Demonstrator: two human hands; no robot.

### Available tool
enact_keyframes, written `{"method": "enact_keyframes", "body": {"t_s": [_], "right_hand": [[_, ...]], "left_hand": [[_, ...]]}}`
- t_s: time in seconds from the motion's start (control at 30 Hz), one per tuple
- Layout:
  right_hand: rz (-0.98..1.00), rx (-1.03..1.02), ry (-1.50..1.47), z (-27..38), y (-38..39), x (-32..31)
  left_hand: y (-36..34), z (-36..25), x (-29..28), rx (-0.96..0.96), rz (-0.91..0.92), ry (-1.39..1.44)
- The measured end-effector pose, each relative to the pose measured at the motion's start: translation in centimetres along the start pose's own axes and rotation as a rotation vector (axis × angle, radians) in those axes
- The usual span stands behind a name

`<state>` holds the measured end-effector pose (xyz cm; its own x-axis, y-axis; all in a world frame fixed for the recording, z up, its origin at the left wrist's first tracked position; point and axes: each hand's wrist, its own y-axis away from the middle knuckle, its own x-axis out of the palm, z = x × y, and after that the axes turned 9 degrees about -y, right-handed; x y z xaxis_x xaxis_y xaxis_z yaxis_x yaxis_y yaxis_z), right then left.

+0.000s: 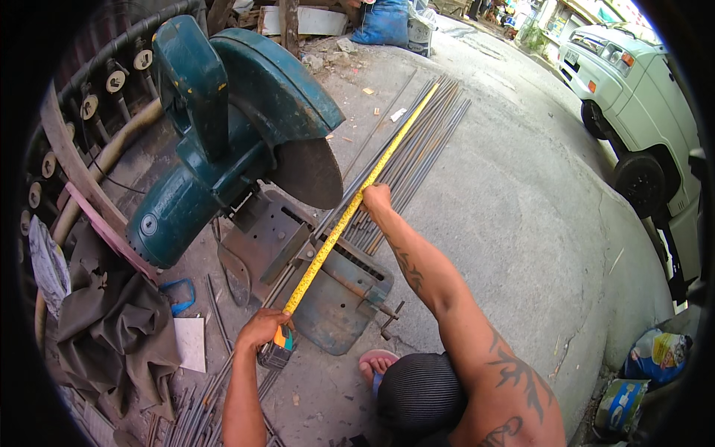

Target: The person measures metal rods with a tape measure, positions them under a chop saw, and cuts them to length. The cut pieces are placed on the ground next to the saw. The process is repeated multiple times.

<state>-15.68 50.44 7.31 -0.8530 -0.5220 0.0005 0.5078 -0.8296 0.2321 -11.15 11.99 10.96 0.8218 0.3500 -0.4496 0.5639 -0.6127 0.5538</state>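
My left hand [262,328] is closed on a tape measure case [277,352] in black and orange, at the front of the saw base. The yellow blade [335,238] runs from it diagonally up to the far end of the long steel rods [424,149]. My right hand [375,197] is closed on the blade partway along, over the rods. A teal cut-off saw [190,197] with a dark disc [309,171] stands left of the tape, its head raised above the metal base [339,313] and vise handle [391,316].
A white truck [633,89] is parked at the right, with sacks [652,350] below it. Dark cloth [112,335], a white board [190,343], more rods [201,413] and pipes lie at the left. A blue sack [376,26] is at the back; a sandalled foot [372,365] is near the base.
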Motion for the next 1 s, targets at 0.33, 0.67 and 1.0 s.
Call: {"method": "enact_keyframes", "body": {"t_s": [0.33,0.67,1.0], "right_hand": [[0.197,0.084,-0.026,0.1,1.3,0.0],[0.304,0.147,-0.005,-0.8,3.1,-1.6],[0.274,0.227,-0.080,-4.9,1.9,-0.2]], "left_hand": [[-0.3,2.1,-2.0,0.103,0.031,-0.144],[-0.5,1.9,-4.6,0.080,-0.044,-0.202],[-2.5,3.9,-6.2,-0.126,-0.182,-0.170]]}}
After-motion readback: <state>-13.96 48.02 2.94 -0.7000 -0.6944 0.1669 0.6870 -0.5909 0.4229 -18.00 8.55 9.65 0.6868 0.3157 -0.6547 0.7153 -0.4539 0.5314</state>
